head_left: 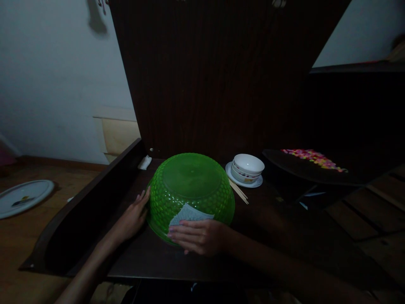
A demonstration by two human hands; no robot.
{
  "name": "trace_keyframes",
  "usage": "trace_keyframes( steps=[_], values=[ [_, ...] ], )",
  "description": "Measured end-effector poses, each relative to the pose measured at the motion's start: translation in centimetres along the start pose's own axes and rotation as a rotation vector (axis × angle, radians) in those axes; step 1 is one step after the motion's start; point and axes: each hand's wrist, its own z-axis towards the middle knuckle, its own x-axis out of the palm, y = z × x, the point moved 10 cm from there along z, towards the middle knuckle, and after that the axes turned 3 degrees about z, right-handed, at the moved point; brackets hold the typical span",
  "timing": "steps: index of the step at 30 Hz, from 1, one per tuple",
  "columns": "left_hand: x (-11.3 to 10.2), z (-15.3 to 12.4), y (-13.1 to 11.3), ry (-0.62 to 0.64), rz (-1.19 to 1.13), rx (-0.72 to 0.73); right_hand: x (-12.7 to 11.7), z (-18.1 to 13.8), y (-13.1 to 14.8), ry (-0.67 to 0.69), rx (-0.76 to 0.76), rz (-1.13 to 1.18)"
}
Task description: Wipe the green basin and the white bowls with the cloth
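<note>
A green translucent plastic basin (190, 185) lies upside down on a dark wooden tabletop (152, 253). My left hand (133, 217) rests flat against its left side, fingers stretched out. My right hand (198, 236) presses a small pale cloth (190, 214) against the basin's near wall, fingers extended together over the cloth's lower edge.
Stacked white bowls (247, 168) sit on a white plate right of the basin, with wooden chopsticks (238, 191) beside them. A dark tray with colourful bits (311, 158) lies further right. A small white object (144, 162) sits at the back left. A white plate (23, 196) lies on the floor.
</note>
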Motion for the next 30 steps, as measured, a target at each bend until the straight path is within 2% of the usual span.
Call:
trace_keyframes(
  steps=[8, 14, 17, 21, 27, 30],
  values=[
    [0.1, 0.0, 0.4, -0.013, -0.002, -0.002, -1.2, -4.6, -1.5, 0.108, -0.04, 0.104],
    [-0.1, 0.0, 0.1, -0.006, 0.002, 0.009, -2.3, -7.3, -3.9, 0.09, -0.007, 0.276],
    [-0.4, 0.2, 0.3, -0.005, -0.004, 0.008, -2.3, -6.5, -3.3, 0.094, -0.059, 0.208],
    [-1.3, 1.0, 0.5, -0.012, -0.021, 0.065, -2.1, -3.7, -1.4, 0.135, -0.118, 0.026],
    [-1.8, 2.6, 0.6, 0.043, 0.006, 0.073, -1.6, 0.8, -0.7, 0.035, -0.04, -0.054],
    [-1.7, 2.9, 0.6, 0.033, 0.061, 0.058, -1.2, 2.2, -0.5, -0.039, -0.014, -0.081]
  ],
)
